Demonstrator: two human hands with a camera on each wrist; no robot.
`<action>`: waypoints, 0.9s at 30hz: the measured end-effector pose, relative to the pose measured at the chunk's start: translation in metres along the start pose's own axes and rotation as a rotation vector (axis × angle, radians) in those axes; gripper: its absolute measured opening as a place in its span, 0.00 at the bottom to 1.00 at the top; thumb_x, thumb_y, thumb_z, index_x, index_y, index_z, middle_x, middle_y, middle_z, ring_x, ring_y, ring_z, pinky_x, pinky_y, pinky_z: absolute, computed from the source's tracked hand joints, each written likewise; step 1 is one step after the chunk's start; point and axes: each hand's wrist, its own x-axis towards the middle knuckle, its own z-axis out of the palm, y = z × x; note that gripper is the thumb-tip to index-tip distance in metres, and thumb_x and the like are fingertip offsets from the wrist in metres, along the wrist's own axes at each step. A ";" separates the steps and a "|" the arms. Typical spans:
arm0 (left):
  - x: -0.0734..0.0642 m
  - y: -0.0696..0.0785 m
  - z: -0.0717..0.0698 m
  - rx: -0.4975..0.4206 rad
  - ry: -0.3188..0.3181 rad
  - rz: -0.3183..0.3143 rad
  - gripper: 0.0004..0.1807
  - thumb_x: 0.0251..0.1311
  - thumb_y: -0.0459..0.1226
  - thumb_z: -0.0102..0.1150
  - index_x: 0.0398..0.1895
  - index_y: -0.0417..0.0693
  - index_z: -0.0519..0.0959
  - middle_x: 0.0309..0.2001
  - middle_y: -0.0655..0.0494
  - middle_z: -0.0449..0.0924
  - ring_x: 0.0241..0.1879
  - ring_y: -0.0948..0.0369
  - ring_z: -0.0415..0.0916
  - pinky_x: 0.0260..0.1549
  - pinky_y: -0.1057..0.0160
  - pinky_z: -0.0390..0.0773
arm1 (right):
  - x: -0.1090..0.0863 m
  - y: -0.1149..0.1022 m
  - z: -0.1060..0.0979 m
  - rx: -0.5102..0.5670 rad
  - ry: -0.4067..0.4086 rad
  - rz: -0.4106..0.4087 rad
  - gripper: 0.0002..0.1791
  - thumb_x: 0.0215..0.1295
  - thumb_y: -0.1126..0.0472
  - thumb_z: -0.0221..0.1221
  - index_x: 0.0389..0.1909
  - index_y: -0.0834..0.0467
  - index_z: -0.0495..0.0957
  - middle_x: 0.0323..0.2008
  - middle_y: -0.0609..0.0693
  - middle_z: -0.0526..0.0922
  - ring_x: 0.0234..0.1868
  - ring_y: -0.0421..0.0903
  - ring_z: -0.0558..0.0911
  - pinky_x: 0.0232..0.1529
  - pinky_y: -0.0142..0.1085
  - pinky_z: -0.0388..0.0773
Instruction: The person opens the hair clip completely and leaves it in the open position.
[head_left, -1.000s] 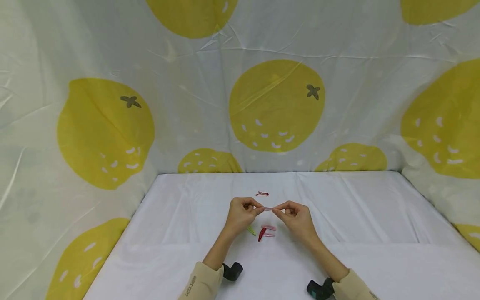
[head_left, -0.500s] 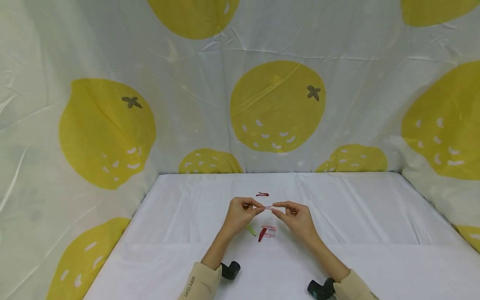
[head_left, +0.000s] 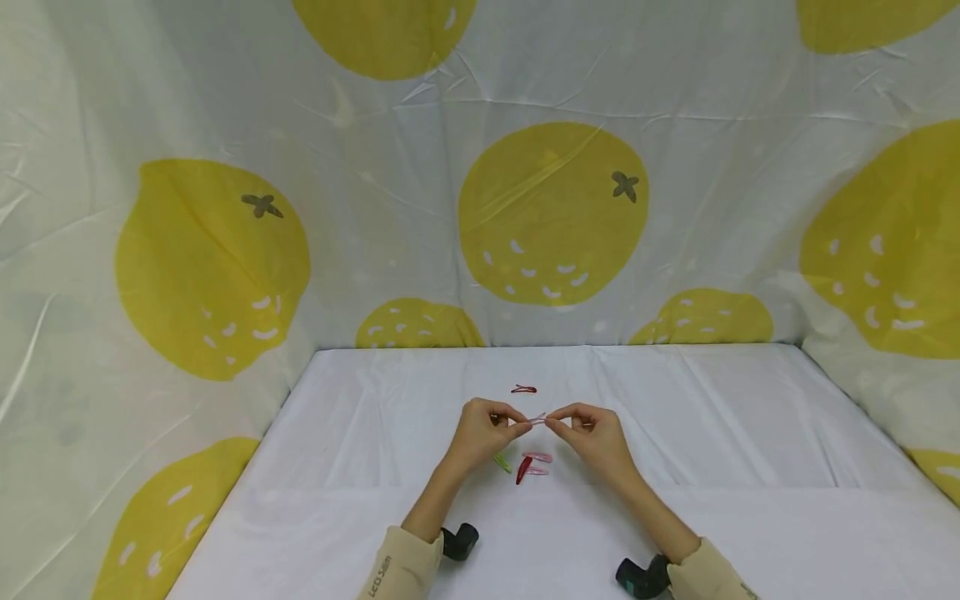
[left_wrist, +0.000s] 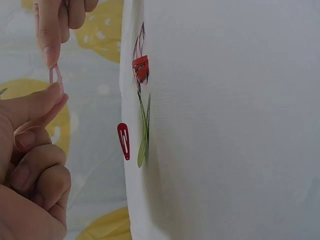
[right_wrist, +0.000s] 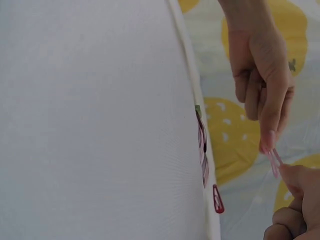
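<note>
Between my two hands a pink snap hair clip point(head_left: 537, 419) is held up over the table. Thumb and forefinger of my left hand point(head_left: 482, 432) pinch one end of it. At the other end, my right hand point(head_left: 592, 440) pinches it with thumb and fingertip. The right wrist view shows the hair clip point(right_wrist: 276, 164) with its two strips spread apart in a narrow V. Below the hands lie a green hair clip point(head_left: 502, 462), a dark red hair clip point(head_left: 523, 471) and two pink hair clips point(head_left: 537, 457), close together.
A red hair clip point(head_left: 523, 388) lies farther back, beyond the hands. White cloth covers the table point(head_left: 712, 417), and a lemon-print curtain point(head_left: 405, 217) stands behind it and along both sides.
The right thumb and forefinger parted at the clip's end, then came together again. The clip's strips, close together at first, now stand apart. Both hands stay nearly in place.
</note>
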 end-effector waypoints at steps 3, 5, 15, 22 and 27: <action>0.000 0.001 0.001 0.014 0.012 0.034 0.02 0.55 0.31 0.76 0.30 0.41 0.91 0.15 0.60 0.63 0.17 0.71 0.54 0.18 0.72 0.56 | 0.000 -0.001 0.000 -0.034 -0.025 -0.034 0.03 0.60 0.60 0.74 0.34 0.54 0.90 0.14 0.43 0.57 0.18 0.32 0.54 0.22 0.28 0.54; 0.001 0.001 0.002 0.006 0.013 0.051 0.02 0.55 0.30 0.76 0.31 0.41 0.91 0.15 0.59 0.62 0.17 0.71 0.54 0.18 0.72 0.56 | 0.000 -0.001 0.001 -0.047 -0.041 -0.045 0.03 0.61 0.60 0.74 0.34 0.53 0.90 0.14 0.42 0.57 0.17 0.32 0.54 0.21 0.28 0.54; 0.000 0.000 0.005 -0.021 -0.046 0.021 0.03 0.59 0.35 0.75 0.30 0.44 0.91 0.16 0.59 0.69 0.18 0.71 0.56 0.19 0.72 0.56 | -0.001 -0.001 0.005 -0.027 -0.066 0.003 0.06 0.60 0.56 0.74 0.36 0.52 0.90 0.15 0.44 0.57 0.16 0.32 0.53 0.20 0.28 0.52; 0.000 0.000 0.005 -0.192 -0.042 -0.016 0.06 0.62 0.36 0.73 0.34 0.42 0.91 0.28 0.39 0.86 0.21 0.70 0.64 0.22 0.72 0.63 | -0.002 0.000 0.009 0.000 -0.137 0.151 0.10 0.61 0.56 0.74 0.39 0.56 0.90 0.15 0.44 0.64 0.18 0.33 0.59 0.21 0.28 0.54; -0.001 -0.001 0.009 -0.245 -0.049 -0.018 0.06 0.62 0.35 0.72 0.36 0.39 0.91 0.30 0.37 0.86 0.21 0.71 0.61 0.22 0.72 0.61 | -0.005 0.002 0.012 0.032 -0.172 0.166 0.10 0.64 0.61 0.70 0.39 0.65 0.88 0.23 0.56 0.84 0.22 0.32 0.69 0.23 0.27 0.59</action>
